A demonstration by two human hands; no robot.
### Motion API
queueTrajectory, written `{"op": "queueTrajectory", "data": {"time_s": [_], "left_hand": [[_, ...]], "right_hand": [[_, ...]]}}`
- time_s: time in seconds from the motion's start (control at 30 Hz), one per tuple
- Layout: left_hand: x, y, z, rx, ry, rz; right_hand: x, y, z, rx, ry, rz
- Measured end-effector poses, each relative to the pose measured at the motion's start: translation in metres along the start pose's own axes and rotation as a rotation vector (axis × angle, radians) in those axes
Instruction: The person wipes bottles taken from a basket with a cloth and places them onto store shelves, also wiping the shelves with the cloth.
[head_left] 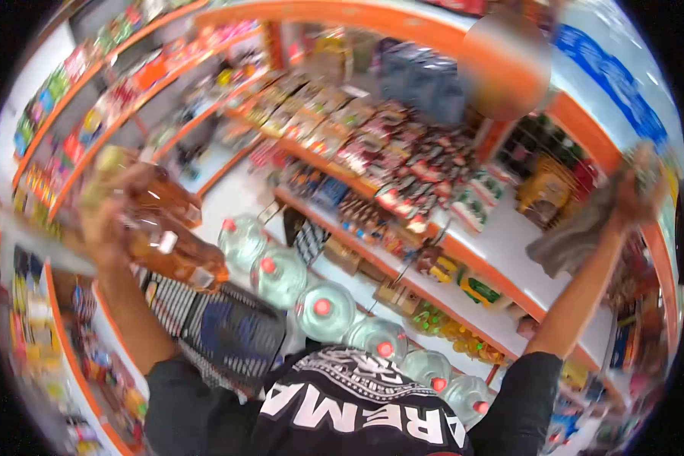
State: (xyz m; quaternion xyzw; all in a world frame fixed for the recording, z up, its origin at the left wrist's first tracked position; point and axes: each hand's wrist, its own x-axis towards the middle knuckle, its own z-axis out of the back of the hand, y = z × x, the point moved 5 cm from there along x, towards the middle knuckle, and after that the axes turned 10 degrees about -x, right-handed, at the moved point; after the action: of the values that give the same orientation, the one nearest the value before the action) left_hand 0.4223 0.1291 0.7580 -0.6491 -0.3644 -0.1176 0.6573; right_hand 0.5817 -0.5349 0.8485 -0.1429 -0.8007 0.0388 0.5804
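On the left side of the head view, my left hand (110,201) is closed around the upper part of amber bottles (171,247), blurred by motion. Two bottle bodies slant down to the right from it, above a black crate. My right hand (632,196), raised at the far right, grips a grey-brown cloth (574,242) that hangs down beside a white shelf surface. Packets (387,156) in many colours cover the shelf between the two hands.
Several large clear water bottles (323,308) with red caps stand in a diagonal row before my torso. The black crate (224,327) lies at their left. Orange-edged shelves (349,178) stocked with goods surround me. A blurred round object (505,64) appears at upper right.
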Motion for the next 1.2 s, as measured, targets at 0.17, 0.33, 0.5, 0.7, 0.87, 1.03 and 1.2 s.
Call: {"op": "queueTrajectory", "data": {"time_s": [0.17, 0.33, 0.5, 0.7, 0.87, 1.03, 1.2], "left_hand": [[-0.132, 0.082, 0.093, 0.28, -0.505, 0.279], [-0.254, 0.157, 0.168, 0.679, -0.77, 0.335], [-0.358, 0.232, 0.209, 0.879, -0.814, 0.38], [-0.413, 0.294, 0.207, 1.059, -0.863, 0.643], [-0.431, 0.324, 0.203, 1.046, -1.066, 0.718], [-0.426, 0.327, 0.194, 1.047, -1.03, 0.551], [-0.415, 0.319, 0.185, 1.107, -0.889, 0.536]], "right_hand": [[-0.033, -0.075, -0.041, -0.296, -0.048, 0.079], [-0.035, -0.11, -0.055, -0.612, -0.098, 0.08], [-0.048, -0.136, -0.076, -0.943, -0.382, 0.12], [-0.01, -0.145, -0.076, -0.465, -0.242, 0.075], [-0.006, -0.096, -0.054, -0.569, -0.252, 0.288], [0.017, -0.063, -0.037, -0.526, -0.203, 0.273], [0.014, -0.079, -0.046, -0.508, -0.172, 0.126]]}}
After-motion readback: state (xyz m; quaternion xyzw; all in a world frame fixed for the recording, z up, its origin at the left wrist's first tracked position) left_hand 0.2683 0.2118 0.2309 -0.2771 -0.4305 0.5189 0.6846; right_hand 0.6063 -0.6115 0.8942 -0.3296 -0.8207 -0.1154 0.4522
